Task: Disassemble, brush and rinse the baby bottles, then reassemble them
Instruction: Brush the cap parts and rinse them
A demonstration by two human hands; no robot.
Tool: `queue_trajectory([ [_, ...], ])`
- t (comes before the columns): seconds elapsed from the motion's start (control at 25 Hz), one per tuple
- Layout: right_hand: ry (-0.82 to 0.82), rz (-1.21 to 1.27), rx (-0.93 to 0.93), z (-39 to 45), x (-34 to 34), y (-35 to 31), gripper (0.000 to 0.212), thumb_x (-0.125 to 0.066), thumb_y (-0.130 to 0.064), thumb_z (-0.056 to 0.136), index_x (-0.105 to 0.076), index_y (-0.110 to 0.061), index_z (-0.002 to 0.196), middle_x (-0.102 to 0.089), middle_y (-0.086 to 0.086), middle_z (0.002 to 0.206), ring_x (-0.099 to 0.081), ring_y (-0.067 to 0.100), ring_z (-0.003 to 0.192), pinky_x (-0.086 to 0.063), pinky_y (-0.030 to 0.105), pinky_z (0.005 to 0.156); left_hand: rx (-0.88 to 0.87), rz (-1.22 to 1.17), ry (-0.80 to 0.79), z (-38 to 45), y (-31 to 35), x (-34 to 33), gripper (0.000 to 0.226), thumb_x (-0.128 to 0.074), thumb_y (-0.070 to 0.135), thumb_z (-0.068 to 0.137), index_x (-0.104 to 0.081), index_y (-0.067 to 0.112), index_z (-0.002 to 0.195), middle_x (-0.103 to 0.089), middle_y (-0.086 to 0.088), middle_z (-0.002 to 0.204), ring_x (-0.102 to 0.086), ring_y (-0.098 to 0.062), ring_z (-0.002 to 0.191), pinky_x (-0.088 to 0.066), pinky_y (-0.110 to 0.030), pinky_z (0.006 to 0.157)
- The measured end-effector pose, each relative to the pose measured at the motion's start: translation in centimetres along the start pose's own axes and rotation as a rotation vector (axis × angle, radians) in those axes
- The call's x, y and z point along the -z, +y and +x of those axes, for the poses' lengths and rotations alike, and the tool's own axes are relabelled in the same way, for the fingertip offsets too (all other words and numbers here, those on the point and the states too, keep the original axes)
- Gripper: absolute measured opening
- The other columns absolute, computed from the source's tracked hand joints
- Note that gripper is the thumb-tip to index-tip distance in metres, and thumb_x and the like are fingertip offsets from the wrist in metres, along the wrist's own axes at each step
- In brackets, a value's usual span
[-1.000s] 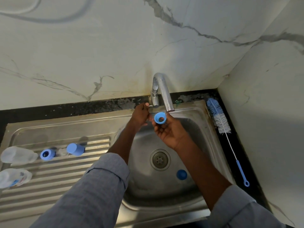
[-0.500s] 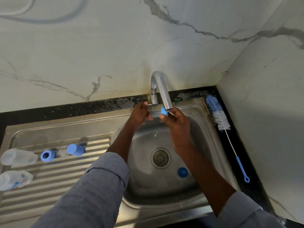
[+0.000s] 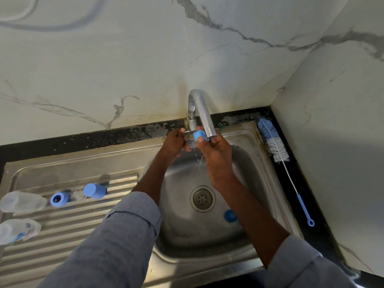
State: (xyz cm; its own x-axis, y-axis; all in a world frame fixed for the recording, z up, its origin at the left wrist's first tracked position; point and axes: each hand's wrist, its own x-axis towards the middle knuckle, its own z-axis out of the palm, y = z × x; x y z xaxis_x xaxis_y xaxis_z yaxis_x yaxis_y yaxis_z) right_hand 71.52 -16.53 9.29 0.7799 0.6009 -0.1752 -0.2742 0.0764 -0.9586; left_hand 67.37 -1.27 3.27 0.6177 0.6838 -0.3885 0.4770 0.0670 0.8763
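Note:
My right hand pinches a blue bottle ring under the spout of the chrome tap; water trickles down below it. My left hand grips the tap's handle beside the spout. On the ribbed drainboard lie two clear bottle bodies, another blue ring, a clear teat and a blue cap. A second blue cap lies in the sink basin near the drain.
A bottle brush with blue and white bristles and a blue handle lies on the dark counter to the right of the sink. Marble walls close the back and the right side.
My right hand turned the ring from open-side-up to its side and raised it closer under the spout. Water now runs off it. My left hand stayed on the tap handle.

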Motion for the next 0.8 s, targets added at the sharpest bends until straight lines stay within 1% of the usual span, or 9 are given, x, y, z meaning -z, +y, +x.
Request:
queue_trajectory([
  [0.08, -0.009, 0.383, -0.227, -0.2, -0.8, -0.4, 0.032, -0.062, -0.016, 0.100, -0.063, -0.002, 0.128, -0.075, 0.015, 0.114, -0.073, 0.026, 0.103, -0.061, 0.032, 0.086, 0.013, 0.011, 0.011, 0.2, -0.1, 0.1, 0.039, -0.036, 0.032, 0.113, -0.062, 0.005, 0.104, -0.063, -0.009, 0.075, -0.064, -0.005, 0.053, -0.046, -0.018, 0.042],
  [0.12, -0.013, 0.407, -0.276, -0.4, -0.8, -0.4, 0.028, -0.058, -0.019, 0.103, -0.066, -0.004, 0.125, -0.075, 0.016, 0.113, -0.073, 0.025, 0.100, -0.060, 0.030, 0.082, 0.005, 0.032, 0.018, 0.3, -0.2, 0.1, 0.040, -0.037, 0.030, 0.113, -0.063, 0.002, 0.104, -0.062, -0.011, 0.077, -0.062, -0.010, 0.058, -0.046, -0.020, 0.045],
  [0.2, -0.036, 0.199, -0.253, -1.0, -0.1, -0.3, 0.022, -0.061, -0.024, 0.103, -0.071, -0.012, 0.118, -0.076, 0.014, 0.109, -0.071, 0.022, 0.097, -0.057, 0.029, 0.078, -0.021, 0.036, 0.027, 0.3, 0.0, 0.1, 0.041, -0.038, 0.028, 0.113, -0.061, 0.002, 0.091, -0.061, -0.009, 0.070, -0.060, -0.011, 0.055, -0.045, -0.018, 0.043],
  [0.28, -0.063, -0.193, -0.082, -1.6, 1.6, -0.3, 0.021, -0.072, -0.021, 0.095, -0.072, -0.017, 0.116, -0.074, 0.009, 0.108, -0.070, 0.018, 0.099, -0.058, 0.025, 0.081, -0.025, 0.055, 0.048, 0.1, 0.4, 0.0, 0.041, -0.041, 0.028, 0.112, -0.057, 0.013, 0.078, -0.061, 0.000, 0.056, -0.061, -0.008, 0.048, -0.047, -0.020, 0.047],
  [0.36, -0.059, -0.555, 0.152, -1.9, 3.7, -0.2, 0.036, -0.081, -0.011, 0.086, -0.070, -0.013, 0.121, -0.071, 0.003, 0.114, -0.068, 0.014, 0.106, -0.058, 0.026, 0.091, -0.048, 0.241, 0.146, 0.0, 0.9, -0.2, 0.036, -0.047, 0.028, 0.109, -0.063, 0.014, 0.080, -0.067, -0.004, 0.066, -0.065, -0.020, 0.064, -0.050, -0.031, 0.064],
  [0.44, -0.014, -0.754, 0.291, -2.6, 5.0, -0.3, 0.046, -0.084, -0.011, 0.084, -0.067, -0.009, 0.126, -0.070, 0.003, 0.119, -0.067, 0.012, 0.109, -0.055, 0.027, 0.096, -0.108, 0.414, 0.246, -0.3, 1.9, -0.5, 0.024, -0.053, 0.024, 0.104, -0.068, 0.011, 0.090, -0.072, -0.008, 0.082, -0.066, -0.027, 0.076, -0.052, -0.036, 0.070],
  [0.6, -0.052, -0.970, 0.430, -4.1, 6.1, -0.9, 0.050, -0.081, -0.008, 0.087, -0.063, -0.005, 0.133, -0.066, 0.011, 0.129, -0.064, 0.023, 0.118, -0.054, 0.040, 0.103, -0.248, 0.425, 0.204, -1.5, 4.3, -1.3, 0.020, -0.060, 0.024, 0.101, -0.060, 0.012, 0.085, -0.061, 0.000, 0.076, -0.053, -0.016, 0.068, -0.034, -0.031, 0.060],
  [0.68, -0.047, -1.010, 0.472, -4.9, 6.1, -1.5, 0.050, -0.081, -0.009, 0.085, -0.063, -0.007, 0.132, -0.060, 0.009, 0.135, -0.062, 0.020, 0.117, -0.055, 0.035, 0.100, -0.278, 0.314, 0.138, -2.3, 4.0, -0.9, 0.006, -0.060, 0.002, 0.094, -0.061, 0.004, 0.089, -0.062, -0.002, 0.080, -0.053, -0.014, 0.072, -0.039, -0.030, 0.063],
  [0.8, 0.023, -0.862, 0.508, -6.2, 5.8, -3.2, 0.047, -0.077, -0.032, 0.087, -0.064, -0.015, 0.129, -0.063, -0.002, 0.126, -0.063, 0.009, 0.109, -0.058, 0.031, 0.092, -0.324, 0.242, 0.060, -4.9, 2.4, 0.1, 0.024, -0.059, -0.009, 0.093, -0.066, -0.002, 0.114, -0.069, -0.013, 0.099, -0.061, -0.020, 0.087, -0.049, -0.028, 0.078],
])
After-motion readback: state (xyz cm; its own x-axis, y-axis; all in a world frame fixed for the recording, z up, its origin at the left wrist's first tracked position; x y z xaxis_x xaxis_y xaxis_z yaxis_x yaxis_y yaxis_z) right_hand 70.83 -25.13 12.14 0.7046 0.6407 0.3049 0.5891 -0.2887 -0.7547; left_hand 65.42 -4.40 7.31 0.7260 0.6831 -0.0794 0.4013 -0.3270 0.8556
